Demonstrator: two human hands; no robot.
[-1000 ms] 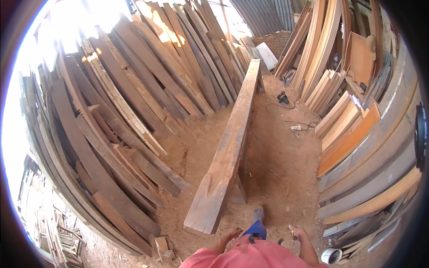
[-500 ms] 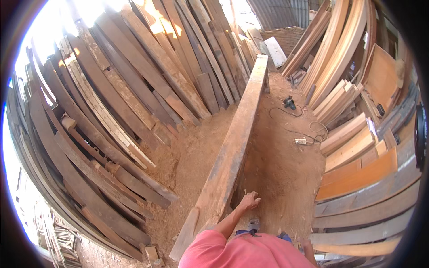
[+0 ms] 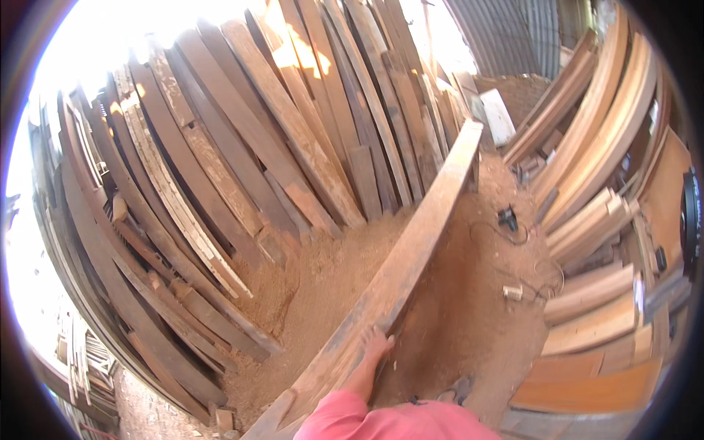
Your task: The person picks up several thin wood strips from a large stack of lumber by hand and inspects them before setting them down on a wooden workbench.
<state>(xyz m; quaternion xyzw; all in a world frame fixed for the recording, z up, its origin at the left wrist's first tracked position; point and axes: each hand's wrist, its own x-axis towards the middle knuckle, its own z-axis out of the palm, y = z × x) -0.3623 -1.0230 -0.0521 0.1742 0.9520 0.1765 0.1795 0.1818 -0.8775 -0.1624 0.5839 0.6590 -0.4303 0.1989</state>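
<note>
A long wooden beam (image 3: 411, 260) runs from just in front of me to the far end of the yard, raised above the dirt floor. My left hand (image 3: 376, 343) lies on its right edge near me, fingers stretched and a little apart, with nothing gripped. A shorter wooden piece (image 3: 275, 414) sits at the beam's near end, left of my pink sleeve. My right hand is out of the picture.
Tall planks (image 3: 242, 132) lean in rows along the left. Stacked boards (image 3: 594, 323) line the right. On the dirt floor lie a dark power tool (image 3: 507, 218) with a cord and a white socket box (image 3: 512, 292).
My left hand has come down from above the floor beside the beam onto its edge, its fingers now stretched. My right hand has left the picture. The view has turned left.
</note>
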